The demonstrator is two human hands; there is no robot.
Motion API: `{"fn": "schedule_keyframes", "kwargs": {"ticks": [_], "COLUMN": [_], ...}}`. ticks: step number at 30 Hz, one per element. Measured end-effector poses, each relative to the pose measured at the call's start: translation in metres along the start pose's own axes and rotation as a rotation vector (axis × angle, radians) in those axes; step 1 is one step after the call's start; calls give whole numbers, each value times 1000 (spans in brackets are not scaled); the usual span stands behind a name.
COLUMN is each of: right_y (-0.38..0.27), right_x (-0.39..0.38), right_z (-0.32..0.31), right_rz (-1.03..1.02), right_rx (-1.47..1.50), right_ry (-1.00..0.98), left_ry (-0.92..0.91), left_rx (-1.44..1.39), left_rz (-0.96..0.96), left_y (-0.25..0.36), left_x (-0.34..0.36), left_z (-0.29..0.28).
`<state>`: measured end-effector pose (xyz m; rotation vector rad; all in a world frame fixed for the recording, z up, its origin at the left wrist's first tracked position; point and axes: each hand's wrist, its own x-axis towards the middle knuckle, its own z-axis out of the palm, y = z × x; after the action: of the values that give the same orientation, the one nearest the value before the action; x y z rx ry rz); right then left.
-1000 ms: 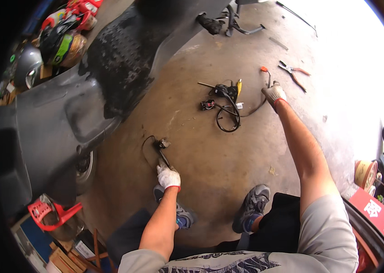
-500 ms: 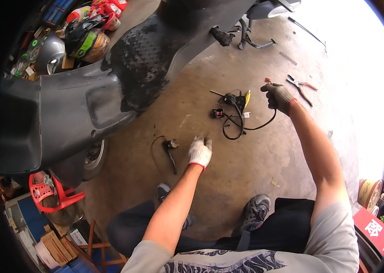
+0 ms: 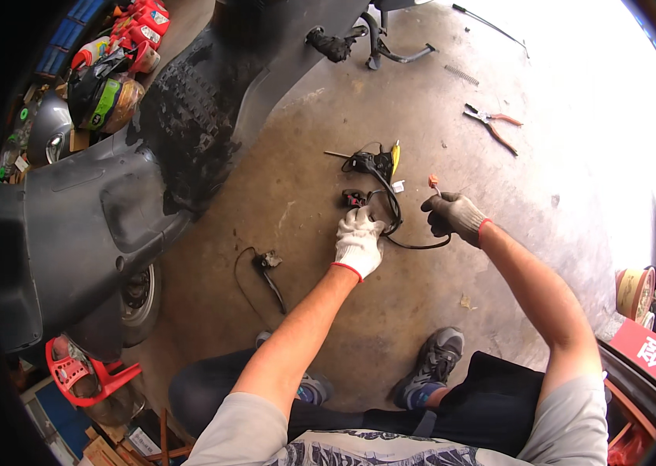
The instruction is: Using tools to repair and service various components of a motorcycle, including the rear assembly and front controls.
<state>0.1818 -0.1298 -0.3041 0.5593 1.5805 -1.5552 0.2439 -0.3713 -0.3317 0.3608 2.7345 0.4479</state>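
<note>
My right hand (image 3: 456, 216), in a dirty white work glove, is closed on a black wiring cable (image 3: 421, 247). An orange-red connector (image 3: 433, 182) sticks up above its fingers. My left hand (image 3: 359, 239), gloved too, reaches down with its fingers curled at a small black handlebar switch (image 3: 354, 198); the fingertips are partly hidden. Just beyond lies a black brake lever assembly (image 3: 378, 163) with a yellow piece (image 3: 395, 158) and a white plug (image 3: 398, 186), joined to the looping cable. Left of my left hand, another black lever (image 3: 270, 279) with a thin wire rests on the floor.
A dark grey scooter body (image 3: 72, 233) lies along the left. Pliers (image 3: 491, 128) with red-brown handles, a spring (image 3: 461, 74) and a thin black rod (image 3: 491, 23) lie on the concrete at far right. A red plastic stool (image 3: 95, 373) is at lower left; my shoes (image 3: 437, 361) are close.
My left hand has moved forward and right, onto the handlebar switch. My right hand has come nearer and left with the cable. The view has shifted, so the scooter and pliers sit differently.
</note>
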Motion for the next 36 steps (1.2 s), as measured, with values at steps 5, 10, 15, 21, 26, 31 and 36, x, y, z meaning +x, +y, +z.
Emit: {"fn": "schedule_keyframes", "kwargs": {"ticks": [5,10,15,21,26,31,36], "right_y": [1,19,34,17,14,21,41], "right_x": [-7,0,9,6,-1,-12,-21], "right_z": [-1,4,12,-45,-48,-33,-29], "right_rz": [1,-53,-35,-124,-160,-60,-30], "right_rx": [-228,-225,-271,-376,-581,-816,-590], "right_ry": [-129,-105,-40,231,231,60,-61], "left_ry": [-60,34,32,-206,-281,-165,-171], "left_rx": [76,-359,-483,-567,-948,-756,-483], "left_rz": [51,-218,-286,-446,-449,-364,-357], "left_y": [-19,-32,-69,-76,-91,-102,-91], "left_x": [-9,-12,-22,-22,-29,-34,-40], "left_z": [-4,-1,-4,-36,-38,-29,-16]}}
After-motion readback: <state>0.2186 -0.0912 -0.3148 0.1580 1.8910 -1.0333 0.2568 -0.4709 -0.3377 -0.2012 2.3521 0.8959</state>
